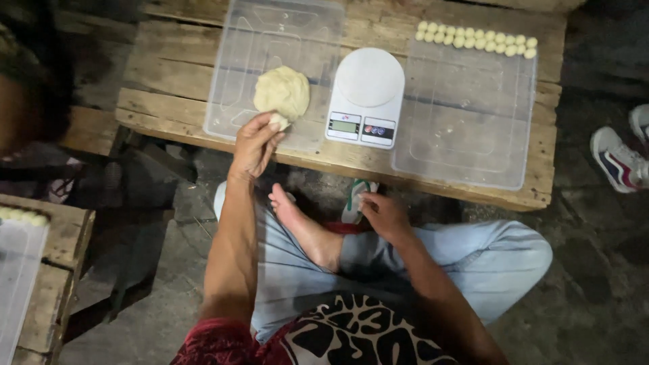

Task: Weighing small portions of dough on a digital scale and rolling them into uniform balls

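Note:
A pale lump of dough [282, 92] lies on a clear plastic lid [230, 108] on a low wooden pallet table [169, 74]. My left hand [254, 144] pinches a small piece at the lump's near edge. My right hand [384, 214] hovers below the table edge above my crossed legs, fingers loosely curled, holding nothing that I can see. A white kitchen scale [366, 98] stands between the two lids. Several small dough balls [476, 38] sit in two rows at the far edge of a second clear lid [466, 135].
Another person's shoes [620, 159] rest on the ground at the right. A second wooden table [47, 270] with a clear lid and dough balls [23, 216] stands at the left. A person's head [27, 74] shows at the upper left.

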